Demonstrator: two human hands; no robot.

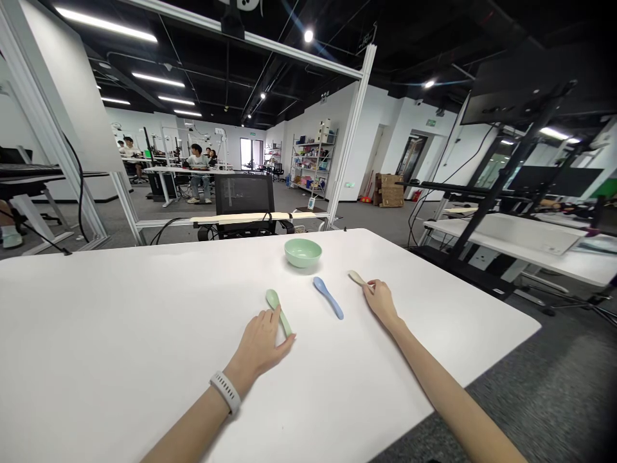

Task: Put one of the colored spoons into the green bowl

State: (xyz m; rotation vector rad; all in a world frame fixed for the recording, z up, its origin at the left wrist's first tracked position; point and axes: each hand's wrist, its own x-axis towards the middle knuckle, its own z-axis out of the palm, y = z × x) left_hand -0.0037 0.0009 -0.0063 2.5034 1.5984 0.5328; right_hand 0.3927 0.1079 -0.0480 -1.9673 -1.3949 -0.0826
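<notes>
1. Your hands were well apart, each at its own spoon. Your left hand (259, 337) met the green spoon (272, 298), forefinger near the neck and thumb by the handle's end; you could not tell from this view whether it gripped.
2. Your right hand (382, 301) had its fingertips bunched over the handle of the cream spoon (355, 277), hiding most of it; a firm pinch could not be confirmed.
3. The step in hand seemed to be handling both spoons at once. Your next move, if a lift, would have called for a secure thumb-and-finger pinch on each slim handle.
4. The blue spoon (328, 298) lay untouched between your hands, its oval head pointing away from you and its handle gently curved. All three spoons looked like smooth, matte plastic.
5. Beyond them, the green bowl (303, 255) stood upright near the far edge, round and wide-mouthed, with plain sides narrowing downward.
6. Everything sat on the white counter (144, 308), smooth and faintly glossy, with rounded corners.
7. Past it stood a black mesh-backed chair (244, 193) and a pale metal frame (354, 128).
</notes>
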